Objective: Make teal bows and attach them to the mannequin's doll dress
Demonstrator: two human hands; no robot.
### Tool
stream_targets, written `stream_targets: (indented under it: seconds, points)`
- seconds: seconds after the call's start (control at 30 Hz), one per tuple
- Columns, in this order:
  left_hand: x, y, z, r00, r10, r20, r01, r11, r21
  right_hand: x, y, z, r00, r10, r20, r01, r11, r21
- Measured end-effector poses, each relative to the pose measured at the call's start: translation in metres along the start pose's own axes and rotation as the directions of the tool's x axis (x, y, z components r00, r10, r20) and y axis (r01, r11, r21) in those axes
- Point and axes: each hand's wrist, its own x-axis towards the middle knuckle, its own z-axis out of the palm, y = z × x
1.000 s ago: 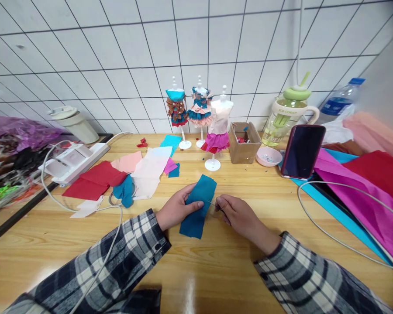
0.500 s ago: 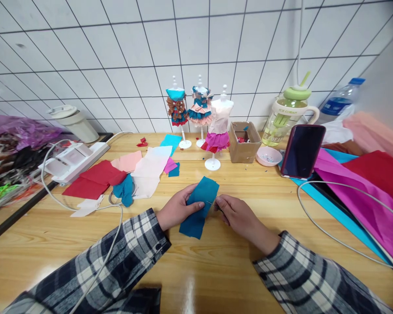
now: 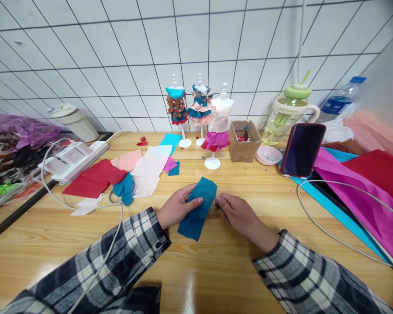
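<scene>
A teal cloth strip (image 3: 201, 213) is pinched in my left hand (image 3: 178, 207), its thumb on top and the fingers mostly hidden behind it. My right hand (image 3: 237, 213) is closed around a small pair of scissors (image 3: 219, 206), whose thin blades point left and reach the strip's right edge. Behind my hands stand three small dress forms: one with a brown bow skirt (image 3: 177, 107), one in teal and peach ruffles (image 3: 200, 109), and one with a pale top and magenta skirt (image 3: 217, 139).
Cloth scraps, among them a red piece (image 3: 94, 179) and a white piece (image 3: 152, 170), lie at the left near a power strip (image 3: 75, 161). A cardboard box (image 3: 245, 148), pink dish (image 3: 269, 155), phone (image 3: 303, 150) and green-lidded jug (image 3: 283, 117) stand at the back right.
The teal strip has shifted slightly left and tilted a little in my left hand. My right hand has barely moved.
</scene>
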Motion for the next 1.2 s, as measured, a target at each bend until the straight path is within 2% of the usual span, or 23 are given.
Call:
stream_targets:
  seconds: [0.47, 0.77, 1.07, 1.2]
  points:
    - [-0.0011, 0.0002, 0.0024, 0.998, 0.044, 0.037, -0.048, 0.993, 0.106, -0.0009, -0.0003, 0.0015, 1.0, -0.014, 0.012, 0.014, 1.0, -0.016]
    - [-0.0013, -0.002, 0.002, 0.997, 0.061, 0.045, -0.064, 0.995, 0.081, 0.0009, 0.001, 0.0027, 0.998, -0.056, -0.028, 0.054, 0.996, -0.071]
    - [-0.0008, -0.001, 0.0022, 0.996, 0.087, 0.018, -0.089, 0.989, 0.121, -0.0026, -0.0002, 0.0051, 1.0, 0.004, -0.005, -0.005, 1.0, -0.016]
    - [-0.0006, -0.0025, 0.001, 0.998, 0.06, 0.007, -0.06, 0.995, 0.077, -0.0021, 0.0021, 0.0062, 1.0, 0.011, -0.013, -0.011, 1.0, 0.001]
